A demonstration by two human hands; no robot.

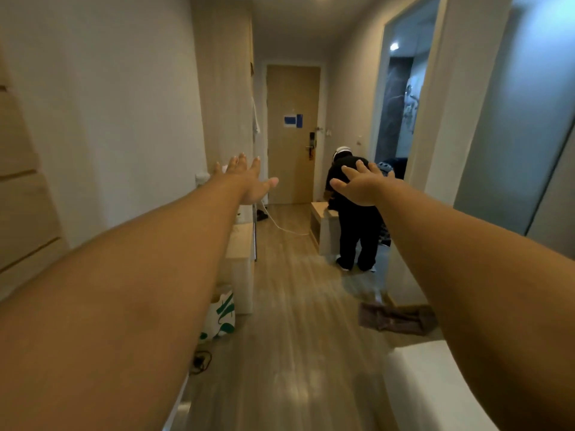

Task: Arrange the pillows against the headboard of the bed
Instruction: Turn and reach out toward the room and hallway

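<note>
Both my arms are stretched straight out ahead of me at chest height. My left hand (247, 178) has its fingers spread and holds nothing. My right hand (362, 183) is likewise flat and spread, empty. No pillow and no headboard show in this view. A white mattress corner (432, 390) sits at the lower right, below my right forearm.
A wooden-floor hallway (289, 306) runs to a closed door (292, 132). A person in black (356, 219) bends over a low cabinet (323, 228) ahead right. A brown cloth (395, 318) lies on the floor. A green-and-white bag (222, 315) and a cabinet (241, 265) stand on the left.
</note>
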